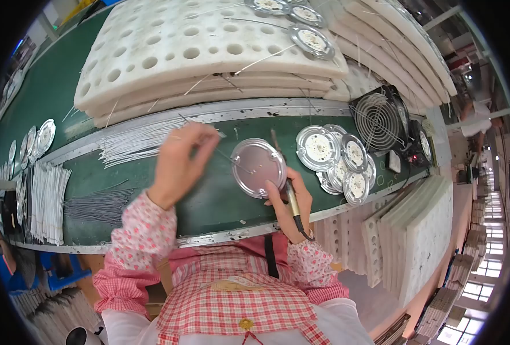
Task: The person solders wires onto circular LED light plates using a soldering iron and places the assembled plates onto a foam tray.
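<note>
My left hand (179,158) is closed, thumb and fingertips pinching a thin dark grey wire (227,157). The wire runs across to a round silver metal disc (258,172), turned with its plain side toward me. My right hand (296,210) grips that disc by its lower right rim. A soldering iron (292,198) is also held in this hand, its tip pointing up beside the disc and its cord trailing down. Right of it lies a pile of similar discs (318,148) with white centres. White wires (134,144) lie behind my left hand.
Bundles of white wires (49,204) and dark grey wires (100,205) lie at left. A black fan (377,119) stands at the back right. Holed white foam boards (169,40) are stacked behind, with several discs (312,41) on top. More boards (407,241) lean below the right edge.
</note>
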`<state>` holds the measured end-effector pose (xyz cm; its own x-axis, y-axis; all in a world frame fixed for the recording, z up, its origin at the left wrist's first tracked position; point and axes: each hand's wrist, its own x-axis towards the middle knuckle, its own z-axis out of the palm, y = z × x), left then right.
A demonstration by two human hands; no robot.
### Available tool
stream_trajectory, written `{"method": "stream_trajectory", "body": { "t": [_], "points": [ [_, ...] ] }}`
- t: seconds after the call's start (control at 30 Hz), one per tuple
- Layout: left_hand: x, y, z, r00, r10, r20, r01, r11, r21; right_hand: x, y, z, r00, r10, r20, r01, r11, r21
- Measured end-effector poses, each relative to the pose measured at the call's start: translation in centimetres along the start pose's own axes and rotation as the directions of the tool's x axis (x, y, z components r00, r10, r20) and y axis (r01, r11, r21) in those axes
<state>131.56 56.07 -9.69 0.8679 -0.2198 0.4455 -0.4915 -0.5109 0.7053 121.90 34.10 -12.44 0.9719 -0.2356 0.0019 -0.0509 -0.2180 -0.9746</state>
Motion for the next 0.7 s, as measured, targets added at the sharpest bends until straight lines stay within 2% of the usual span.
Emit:
{"method": "stream_trajectory", "body": {
  "t": [0.03,0.13,0.23,0.33,0.53,0.67,0.7],
  "points": [
    [-0.7,0.9,0.5,0.998,0.037,0.043,-0.038,0.999,0.011,0.0,0.1,0.1,1.0,0.002,-0.003,-0.002,1.0,0.004],
    [-2.6,2.8,2.6,0.994,0.008,0.111,-0.004,0.999,-0.037,0.0,-0.1,0.5,1.0,0.007,-0.018,-0.007,1.0,0.021],
    [-3.3,3.3,4.0,0.996,-0.03,0.089,0.035,0.998,-0.06,-0.1,-0.3,0.6,0.999,-0.042,-0.02,0.042,0.999,-0.017],
    [-3.4,3.3,4.4,0.998,-0.034,0.057,0.039,0.997,-0.071,-0.4,0.0,0.5,0.995,-0.095,-0.025,0.091,0.986,-0.138],
    [-3.9,3.7,4.1,0.999,0.04,0.029,-0.04,0.999,0.004,-1.0,-0.5,0.7,0.958,-0.286,-0.017,0.271,0.924,-0.27],
    [-4.2,4.0,3.3,0.989,0.14,0.041,-0.141,0.989,0.041,-2.0,-2.0,0.9,0.879,-0.468,0.09,0.459,0.782,-0.422],
    [-4.4,3.9,3.0,0.99,0.101,0.093,-0.099,0.995,-0.026,-2.2,-2.4,0.6,0.876,-0.463,0.136,0.477,0.79,-0.386]
  ]
}}
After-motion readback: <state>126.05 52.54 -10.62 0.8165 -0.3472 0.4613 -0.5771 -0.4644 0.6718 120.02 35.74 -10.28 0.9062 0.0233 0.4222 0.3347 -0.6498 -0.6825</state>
